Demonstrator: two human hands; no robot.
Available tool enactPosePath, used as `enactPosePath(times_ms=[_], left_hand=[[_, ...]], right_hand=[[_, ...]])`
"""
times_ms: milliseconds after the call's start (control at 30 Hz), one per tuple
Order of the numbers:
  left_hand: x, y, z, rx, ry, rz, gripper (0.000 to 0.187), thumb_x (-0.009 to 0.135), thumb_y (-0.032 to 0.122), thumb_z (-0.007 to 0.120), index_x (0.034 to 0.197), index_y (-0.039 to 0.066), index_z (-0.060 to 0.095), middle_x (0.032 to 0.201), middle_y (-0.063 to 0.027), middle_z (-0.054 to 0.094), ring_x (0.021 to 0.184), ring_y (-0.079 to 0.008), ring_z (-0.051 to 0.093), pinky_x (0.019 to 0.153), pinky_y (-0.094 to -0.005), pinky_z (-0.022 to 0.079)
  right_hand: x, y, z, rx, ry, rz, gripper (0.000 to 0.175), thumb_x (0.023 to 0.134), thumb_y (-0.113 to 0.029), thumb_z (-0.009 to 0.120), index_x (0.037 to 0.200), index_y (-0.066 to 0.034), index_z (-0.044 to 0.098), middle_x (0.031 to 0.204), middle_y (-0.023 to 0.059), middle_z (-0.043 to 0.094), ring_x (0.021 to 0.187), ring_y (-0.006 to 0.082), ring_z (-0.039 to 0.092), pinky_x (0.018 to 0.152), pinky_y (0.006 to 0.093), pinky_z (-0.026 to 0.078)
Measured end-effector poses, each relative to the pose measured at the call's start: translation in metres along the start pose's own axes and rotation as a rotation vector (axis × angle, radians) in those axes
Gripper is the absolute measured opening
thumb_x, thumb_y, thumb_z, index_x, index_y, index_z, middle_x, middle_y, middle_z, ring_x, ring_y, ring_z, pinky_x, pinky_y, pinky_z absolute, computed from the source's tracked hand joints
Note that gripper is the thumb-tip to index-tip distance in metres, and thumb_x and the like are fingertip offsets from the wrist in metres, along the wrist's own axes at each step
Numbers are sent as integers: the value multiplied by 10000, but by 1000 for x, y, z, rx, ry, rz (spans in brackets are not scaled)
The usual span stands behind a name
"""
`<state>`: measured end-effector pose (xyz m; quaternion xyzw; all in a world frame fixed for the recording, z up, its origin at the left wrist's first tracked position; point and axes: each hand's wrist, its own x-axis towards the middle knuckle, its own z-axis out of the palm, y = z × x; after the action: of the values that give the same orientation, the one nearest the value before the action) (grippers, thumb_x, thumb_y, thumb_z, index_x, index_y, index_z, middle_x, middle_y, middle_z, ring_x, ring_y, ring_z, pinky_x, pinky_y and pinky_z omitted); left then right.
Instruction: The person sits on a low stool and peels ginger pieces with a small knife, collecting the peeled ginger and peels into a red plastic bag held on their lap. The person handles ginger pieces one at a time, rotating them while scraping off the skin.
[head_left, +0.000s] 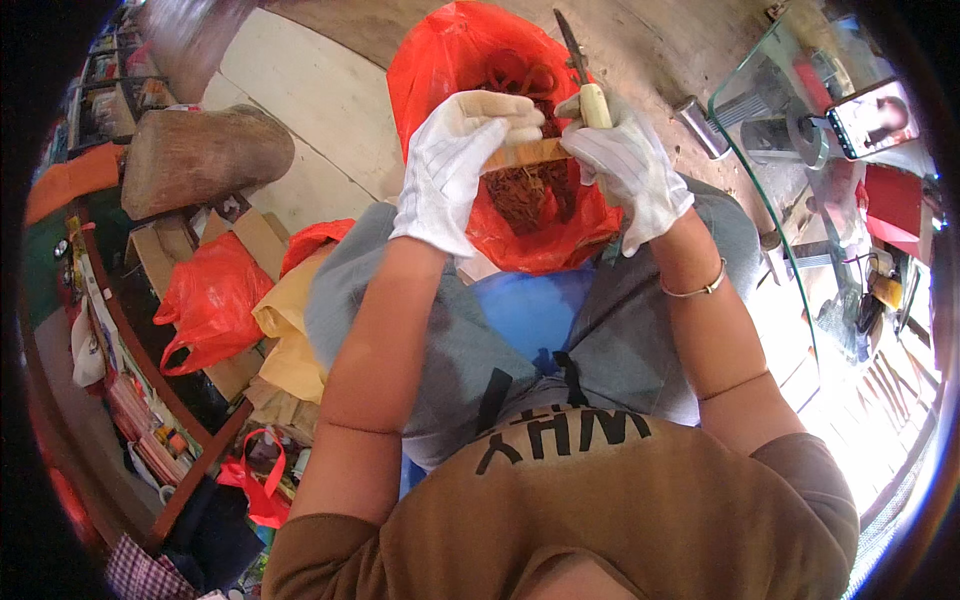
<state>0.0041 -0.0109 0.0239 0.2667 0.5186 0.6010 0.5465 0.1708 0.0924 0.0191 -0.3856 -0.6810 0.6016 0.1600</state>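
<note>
My right hand (626, 161), in a white glove, grips a knife by its pale handle (595, 106); the narrow dark blade (571, 46) points up and away. A flat, yellowish-brown strip (525, 154), perhaps wood or root, spans between my hands, its right end at my right thumb. My left hand (457, 161), gloved too, is half curled beside the strip's left end; whether it grips the strip is hidden. Below both hands, a red plastic bag (431, 56) lies open between my knees with reddish-brown shavings or bark pieces (521, 196) inside.
Left of me are a wooden stump (206, 156), another red plastic bag (217, 289) and yellow-brown paper (296, 322). A glass tabletop edge (757, 184) curves along my right, with a lit phone (874, 118) above it. Something blue (532, 304) shows between my legs.
</note>
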Motion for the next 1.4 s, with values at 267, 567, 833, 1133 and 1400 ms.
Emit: enactPosePath(times_ms=[267,567,833,1133,1400], left_hand=[[4,-5,-7,400,-340,-270,374,946,354,497,1000,14,643,828,-89,651,749,-129,625,662,-245,519],[4,11,-35,474,109,-196,394,963,330,435,879,44,692,552,9,484,419,-64,405,401,-211,361],[-3,1,-36,500,103,-201,353,945,294,453,886,57,708,496,25,418,402,-82,360,381,-239,318],[1,-5,-49,634,-74,-291,337,920,317,481,828,95,717,524,13,452,418,-104,383,408,-268,322],[6,-7,-46,571,23,-280,332,922,305,481,832,58,684,491,24,402,371,-92,323,370,-257,277]], right_hand=[[15,8,0,-66,-7,-127,325,772,-216,643,992,17,589,744,72,574,568,135,558,533,279,464],[6,6,17,63,-287,268,332,751,-122,555,1057,4,538,772,22,539,662,112,512,577,243,438],[1,13,19,-9,-444,187,388,769,-135,562,1126,15,543,744,29,523,636,115,512,560,248,427],[8,18,21,-15,-466,268,269,735,-191,605,936,-30,525,682,38,538,599,145,537,522,280,436],[13,18,18,-67,-520,299,307,735,-224,612,966,-47,516,699,44,552,616,153,555,534,290,447]])
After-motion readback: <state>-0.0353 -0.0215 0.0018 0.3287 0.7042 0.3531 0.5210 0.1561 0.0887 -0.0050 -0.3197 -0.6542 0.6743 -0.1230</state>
